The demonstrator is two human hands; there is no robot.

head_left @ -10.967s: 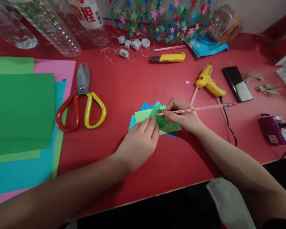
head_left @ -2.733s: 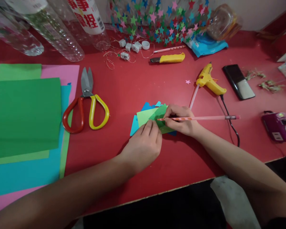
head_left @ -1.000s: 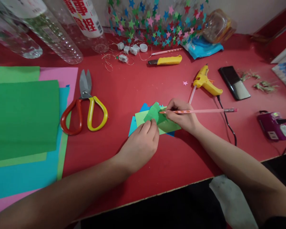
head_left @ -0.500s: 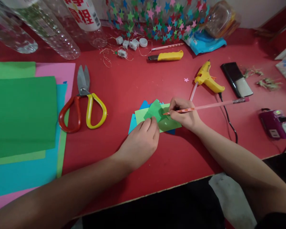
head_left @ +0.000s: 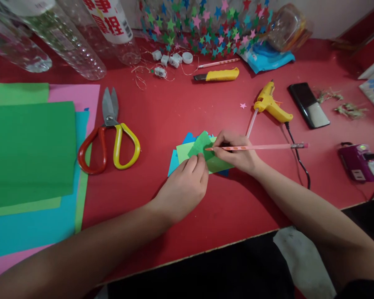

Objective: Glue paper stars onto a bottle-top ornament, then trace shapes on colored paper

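Observation:
A pink pencil (head_left: 262, 147) is pinched in my right hand (head_left: 237, 153), its tip over a small dark green paper piece (head_left: 202, 143). That piece lies on a light green paper strip (head_left: 220, 164), with blue paper (head_left: 173, 163) partly showing underneath. My left hand (head_left: 187, 182) has its fingers pressed together on the lower edge of the dark green piece, holding it against the strip. Both hands are near the middle of the red table (head_left: 162, 112).
Scissors (head_left: 109, 124) and large coloured sheets (head_left: 31, 153) lie at left. Beyond the hands are a yellow cutter (head_left: 221, 74), a glue gun (head_left: 272, 104) and a phone (head_left: 308, 104). Plastic bottles (head_left: 77, 50) stand at back left; a purple power adapter (head_left: 358, 162) is at right.
My right hand has shifted slightly left, bringing the pencil tip further over the dark green piece. The pencil's far end has swung lower in the picture. My left hand has stayed in place.

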